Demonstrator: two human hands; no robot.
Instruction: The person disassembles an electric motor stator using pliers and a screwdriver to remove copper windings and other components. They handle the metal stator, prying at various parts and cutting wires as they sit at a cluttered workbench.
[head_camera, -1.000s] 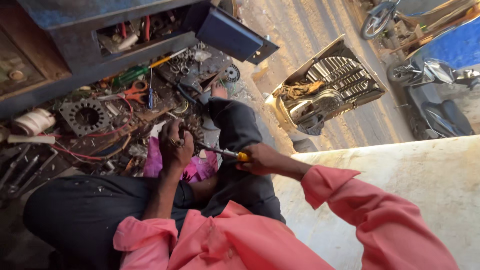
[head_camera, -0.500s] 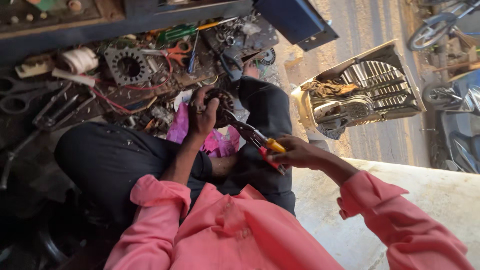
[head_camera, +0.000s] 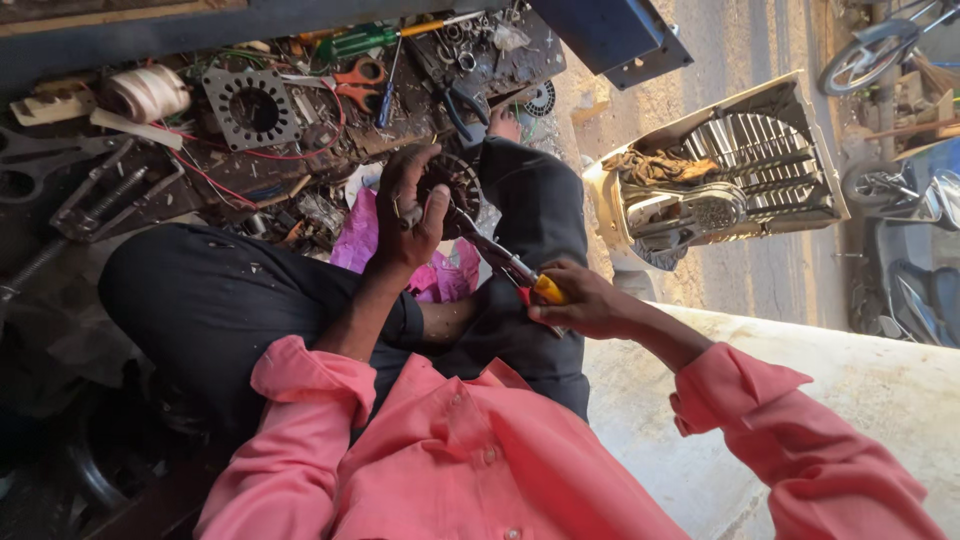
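The left hand's (head_camera: 412, 215) grip is closed around a round, dark metal motor stator with copper-coloured windings (head_camera: 458, 187), fingers over its upper edge and thumb on the near side, holding it just above centre of the frame, over the person's dark-trousered knee. The right hand's (head_camera: 580, 300) grip is clamped on the handles of yellow-and-red-handled pliers (head_camera: 515, 270), whose steel nose runs up and left to touch the stator's lower rim; whether the nose pinches a wire there is too small to tell.

To do this well, I judge the left hand should hold the stator still against the knee while the pliers work in short, straight motions in line with the slots, so the nose does not slip and nick the laminations or the thumb close beside it.

The stator looks dark and grimy, a ring with radial teeth, mostly hidden by the fingers.

Just below it a bright pink cloth or bag (head_camera: 365, 240) lies between the knees. Above, toward the upper left, a cluttered surface carries a flat grey square stator plate with a round toothed hole (head_camera: 252, 105), orange-handled scissors (head_camera: 360, 80), a green-handled screwdriver (head_camera: 370, 40) and a roll of pale tape (head_camera: 148, 93). At the right of the frame stands a cream-coloured appliance casing with a slatted grille (head_camera: 740, 165).
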